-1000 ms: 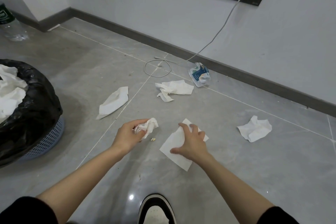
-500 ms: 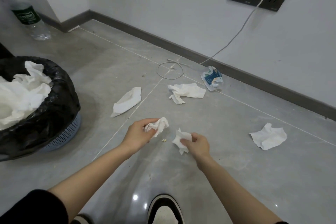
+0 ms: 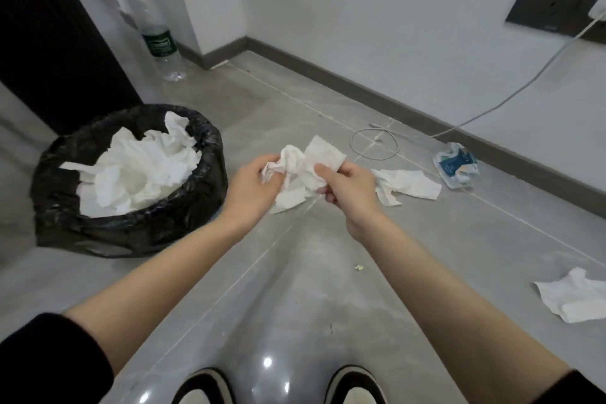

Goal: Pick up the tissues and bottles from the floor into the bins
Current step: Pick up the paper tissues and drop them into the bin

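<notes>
My left hand [image 3: 251, 185] grips a crumpled white tissue [image 3: 288, 159] and my right hand [image 3: 347, 188] grips a flatter white tissue [image 3: 323, 154]; the two touch in mid-air above the floor. A bin with a black bag [image 3: 210, 180], filled with white tissues, stands just left of my left hand. Another tissue [image 3: 408, 185] lies on the floor behind my right hand, and one more tissue [image 3: 577, 300] at the right edge. A clear plastic bottle [image 3: 157, 33] with a green label stands by the far wall corner. A crushed blue-and-white packet [image 3: 455, 164] lies by the skirting.
A white charger cable [image 3: 373, 144] runs from the dark wall socket [image 3: 554, 0] and coils on the floor. A dark door or panel [image 3: 49, 43] rises behind the bin. My two shoes [image 3: 354, 385] show at the bottom edge. A small crumb [image 3: 359, 267] lies on the grey tiles.
My right hand gathered the flat tissue off the floor and rose. Both hands lifted and came together, shifting left toward the bin. The view swung left, bringing the bin and bottle into full sight.
</notes>
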`<state>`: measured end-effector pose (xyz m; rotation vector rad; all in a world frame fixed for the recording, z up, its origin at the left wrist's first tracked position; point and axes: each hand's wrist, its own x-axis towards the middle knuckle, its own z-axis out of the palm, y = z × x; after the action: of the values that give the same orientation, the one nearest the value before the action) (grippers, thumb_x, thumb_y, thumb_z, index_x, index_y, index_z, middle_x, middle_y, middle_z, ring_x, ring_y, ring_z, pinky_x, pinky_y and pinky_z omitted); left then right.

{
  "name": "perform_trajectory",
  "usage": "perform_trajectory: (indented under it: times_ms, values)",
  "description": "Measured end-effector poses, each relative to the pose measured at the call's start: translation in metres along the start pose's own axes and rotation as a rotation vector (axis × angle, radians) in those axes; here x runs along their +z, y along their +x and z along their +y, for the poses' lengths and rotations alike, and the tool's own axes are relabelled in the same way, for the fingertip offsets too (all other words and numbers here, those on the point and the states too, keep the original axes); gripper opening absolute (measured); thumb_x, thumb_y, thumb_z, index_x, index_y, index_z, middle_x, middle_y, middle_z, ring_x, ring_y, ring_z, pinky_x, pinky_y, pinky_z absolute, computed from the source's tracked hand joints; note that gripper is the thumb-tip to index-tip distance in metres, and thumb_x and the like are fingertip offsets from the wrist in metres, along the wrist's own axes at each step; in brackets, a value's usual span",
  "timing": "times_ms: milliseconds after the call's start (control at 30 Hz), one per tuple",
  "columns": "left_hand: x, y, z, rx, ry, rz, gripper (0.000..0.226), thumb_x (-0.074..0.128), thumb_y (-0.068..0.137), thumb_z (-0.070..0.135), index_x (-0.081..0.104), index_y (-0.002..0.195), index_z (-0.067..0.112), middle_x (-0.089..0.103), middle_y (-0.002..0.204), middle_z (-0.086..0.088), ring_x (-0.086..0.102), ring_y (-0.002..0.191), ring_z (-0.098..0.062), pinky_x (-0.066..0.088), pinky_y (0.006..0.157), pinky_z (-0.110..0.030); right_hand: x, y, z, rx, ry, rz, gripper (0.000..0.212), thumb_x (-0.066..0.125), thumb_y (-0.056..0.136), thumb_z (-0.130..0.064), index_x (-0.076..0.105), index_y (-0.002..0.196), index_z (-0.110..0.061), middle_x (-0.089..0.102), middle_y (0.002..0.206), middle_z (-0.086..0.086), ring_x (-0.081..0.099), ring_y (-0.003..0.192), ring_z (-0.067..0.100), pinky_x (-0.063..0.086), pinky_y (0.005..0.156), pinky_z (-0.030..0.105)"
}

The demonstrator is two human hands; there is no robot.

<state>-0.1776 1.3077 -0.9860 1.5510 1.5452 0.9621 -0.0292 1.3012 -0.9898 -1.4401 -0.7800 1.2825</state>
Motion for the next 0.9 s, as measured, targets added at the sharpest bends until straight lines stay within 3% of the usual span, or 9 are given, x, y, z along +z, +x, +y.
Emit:
perform_trajectory:
  times_ms: [67,167,333,433,533,633,733,800,900]
  values:
    - [-0.022,0.002,-0.001,0.006,-0.019,0.075,0.029,0.055,0.091,0.019,0.064,0.119,0.017,0.068,0.11,0.005,0.061,0.102,-0.01,0.047,0.089,-0.028,0.024,-0.003,-0.01,0.052,0.102,-0.065,0.009,0.061,0.087,-0.004,0.063,0.079,-0.008,0.062,0.066,0.005,0.055,0.049,0.009,0.042,0.046,0.016]
    - [-0.052,0.002,-0.003,0.016,-0.033,0.179,0.019,0.053,0.093,0.021,0.064,0.109,0.02,0.064,0.096,0.016,0.057,0.09,0.001,0.044,0.077,-0.015,0.059,-0.009,-0.023,0.113,0.236,-0.166,0.012,0.058,0.089,-0.001,0.059,0.079,-0.007,0.062,0.067,0.009,0.059,0.054,0.011,0.048,0.048,0.015]
    - [-0.094,0.001,-0.01,0.02,0.002,0.352,0.022,0.05,0.093,0.019,0.056,0.08,0.036,0.056,0.076,0.019,0.052,0.073,0.009,0.038,0.069,-0.009,0.112,-0.012,-0.037,0.062,0.283,-0.316,0.019,0.051,0.092,0.004,0.059,0.077,-0.006,0.063,0.068,0.007,0.063,0.067,0.015,0.056,0.073,0.022]
    - [-0.115,0.0,-0.016,0.014,0.049,0.408,0.026,0.045,0.094,0.017,0.064,0.091,0.034,0.058,0.08,0.017,0.052,0.073,0.009,0.038,0.066,-0.008,0.143,-0.012,-0.043,-0.045,0.206,-0.399,0.02,0.046,0.094,0.002,0.062,0.083,-0.004,0.066,0.078,0.011,0.064,0.071,0.014,0.055,0.076,0.02]
    - [-0.134,-0.001,-0.025,0.015,0.185,0.465,0.033,0.042,0.094,0.01,0.062,0.106,0.033,0.053,0.073,0.02,0.049,0.065,0.004,0.035,0.06,-0.004,0.175,-0.006,-0.037,-0.202,-0.037,-0.437,0.024,0.044,0.095,-0.001,0.067,0.104,0.0,0.069,0.104,0.013,0.067,0.083,0.017,0.056,0.081,0.024]
    - [-0.148,-0.002,-0.041,-0.067,0.397,0.389,0.025,0.041,0.093,0.009,0.06,0.088,0.024,0.05,0.064,0.005,0.048,0.065,-0.011,0.03,0.054,-0.019,0.19,0.001,-0.024,-0.427,-0.484,-0.46,0.039,0.04,0.09,0.0,0.063,0.122,-0.005,0.063,0.124,0.011,0.059,0.114,0.025,0.045,0.101,0.037]
    - [-0.156,-0.001,-0.059,-0.179,0.664,0.238,0.027,0.04,0.093,0.014,0.063,0.098,0.002,0.06,0.099,-0.018,0.045,0.102,-0.04,0.033,0.074,-0.036,0.19,0.004,-0.01,-0.665,-1.039,-0.568,0.049,0.045,0.084,-0.001,0.056,0.13,-0.012,0.059,0.127,0.011,0.045,0.124,0.03,0.036,0.101,0.036]
    - [-0.157,-0.002,-0.066,-0.216,0.803,0.151,0.03,0.039,0.096,0.021,0.067,0.098,0.009,0.052,0.121,-0.011,0.033,0.116,-0.036,0.032,0.091,-0.041,0.187,0.0,-0.005,-0.776,-1.387,-0.543,0.047,0.047,0.087,-0.01,0.051,0.132,-0.022,0.06,0.118,0.004,0.036,0.122,0.027,0.027,0.101,0.042]
    - [-0.155,-0.006,-0.068,-0.245,0.857,0.129,0.031,0.04,0.096,0.027,0.065,0.108,0.014,0.043,0.129,-0.011,0.026,0.12,-0.032,0.025,0.101,-0.039,0.186,-0.003,-0.004,-0.75,-1.503,-0.545,0.045,0.045,0.087,-0.009,0.05,0.129,-0.023,0.059,0.107,0.001,0.032,0.119,0.024,0.018,0.105,0.046]
